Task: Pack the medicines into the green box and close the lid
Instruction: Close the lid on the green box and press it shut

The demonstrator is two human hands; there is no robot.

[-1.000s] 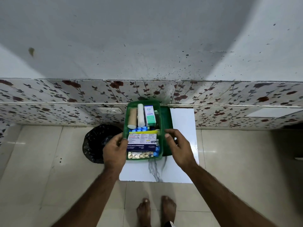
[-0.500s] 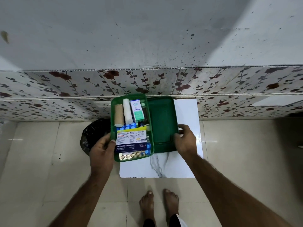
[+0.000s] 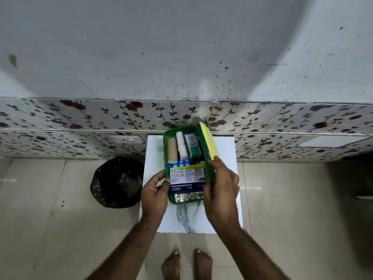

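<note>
Head view: left hand (image 3: 154, 196) grips green box (image 3: 166, 150); right hand (image 3: 221, 190) grasps half-raised lid (image 3: 207, 141).

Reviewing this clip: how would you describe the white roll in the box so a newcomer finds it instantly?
Find the white marble-look board by the floral wall; the open green box sits on it. In its far half, the white roll lies between a tan roll and a small carton, the only pure white, fuzzy item.

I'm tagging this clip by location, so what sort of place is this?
Probably a room in a home: glossy beige floor tiles, a floral-patterned wall panel with a white wall socket, and a black bin bag beside the white marble-look slab.
</note>
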